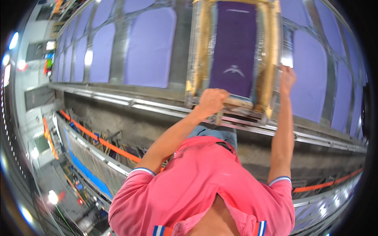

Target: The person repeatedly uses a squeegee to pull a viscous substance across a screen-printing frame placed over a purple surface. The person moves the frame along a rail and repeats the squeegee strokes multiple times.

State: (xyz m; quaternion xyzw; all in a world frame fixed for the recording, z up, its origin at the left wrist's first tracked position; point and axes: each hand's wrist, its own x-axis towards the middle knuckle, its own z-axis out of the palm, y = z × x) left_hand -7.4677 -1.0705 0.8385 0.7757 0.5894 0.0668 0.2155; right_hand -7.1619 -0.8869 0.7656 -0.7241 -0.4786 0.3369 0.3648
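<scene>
A screen printing frame (274,59) lies over the long table in front of me, with yellowish taped borders around a dark purple mesh (234,47). A small pale curved mark shows near the mesh's close end. My left hand (213,101) is closed on the near left part of the frame, its fingers curled over the edge. Just beyond the frame's right side, my right hand (288,78) is raised with its fingers bent together. Anything inside those fingers is hidden. Beside it lies a lilac fabric panel (310,74).
More lilac panels (150,47) lie in rows along the table to both sides. A metal rail (157,109) runs along the table's near edge. Behind me on the left stands another long table with an orange bar (100,138) and a blue strip (88,173).
</scene>
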